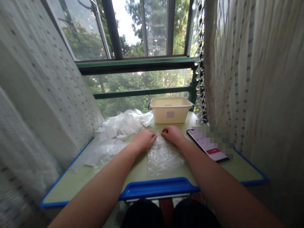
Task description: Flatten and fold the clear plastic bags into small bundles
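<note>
A crinkled clear plastic bag (pixel 165 158) lies flat on the table in front of me, its far end between my two hands. My left hand (pixel 144 139) rests at the bag's far left corner, fingers pressed together on its edge. At the far right corner, my right hand (pixel 173 134) is curled with thumb and fingertips pinched on the thin film. What exactly the fingertips grip is small and partly hidden. Beyond the hands stands a cream plastic bin (pixel 169 116) with a small label on its front.
A heap of clear plastic bags (pixel 121 125) spreads over the left of the table (pixel 61 190), which has a blue rim. To the right lies a phone (pixel 206 145) with its screen lit. Curtains hang on both sides, a bead strand (pixel 200 79) at right, and a window behind.
</note>
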`<state>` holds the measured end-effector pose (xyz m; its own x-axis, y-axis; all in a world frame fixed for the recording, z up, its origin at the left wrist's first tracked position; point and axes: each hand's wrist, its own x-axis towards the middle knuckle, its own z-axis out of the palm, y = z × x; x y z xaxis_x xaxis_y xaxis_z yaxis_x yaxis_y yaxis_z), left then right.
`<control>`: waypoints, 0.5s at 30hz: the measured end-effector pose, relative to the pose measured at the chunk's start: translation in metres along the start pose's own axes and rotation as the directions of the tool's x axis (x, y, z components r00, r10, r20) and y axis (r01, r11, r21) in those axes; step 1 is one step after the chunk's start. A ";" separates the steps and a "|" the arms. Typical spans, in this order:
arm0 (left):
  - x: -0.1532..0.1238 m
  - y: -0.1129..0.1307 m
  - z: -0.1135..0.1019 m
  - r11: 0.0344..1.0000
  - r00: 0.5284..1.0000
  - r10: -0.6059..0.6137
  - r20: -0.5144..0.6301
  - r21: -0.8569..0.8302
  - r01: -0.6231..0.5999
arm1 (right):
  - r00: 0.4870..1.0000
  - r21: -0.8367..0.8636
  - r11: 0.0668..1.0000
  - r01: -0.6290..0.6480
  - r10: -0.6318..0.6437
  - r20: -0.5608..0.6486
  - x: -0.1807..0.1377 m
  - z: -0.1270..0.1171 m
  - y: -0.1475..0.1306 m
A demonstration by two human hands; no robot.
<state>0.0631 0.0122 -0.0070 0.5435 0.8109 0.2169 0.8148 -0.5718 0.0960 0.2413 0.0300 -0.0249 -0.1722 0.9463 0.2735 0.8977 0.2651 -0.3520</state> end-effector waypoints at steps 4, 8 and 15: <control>-0.001 0.001 -0.002 1.000 1.000 -0.011 -0.016 0.022 0.012 | 1.000 0.059 0.998 0.007 -0.007 -0.003 0.000 0.002 0.001; 0.000 0.002 -0.003 1.000 0.999 -0.021 -0.044 0.020 0.022 | 0.999 0.126 0.991 0.041 -0.037 -0.034 0.000 0.001 -0.002; 0.004 -0.003 0.003 0.994 0.991 -0.093 -0.092 -0.058 0.088 | 0.996 0.356 0.931 0.078 -0.058 -0.068 -0.001 -0.006 -0.010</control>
<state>0.0632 0.0171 -0.0091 0.4444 0.8457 0.2954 0.8464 -0.5044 0.1709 0.2346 0.0255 -0.0158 -0.1961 0.9147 0.3534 0.6779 0.3869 -0.6252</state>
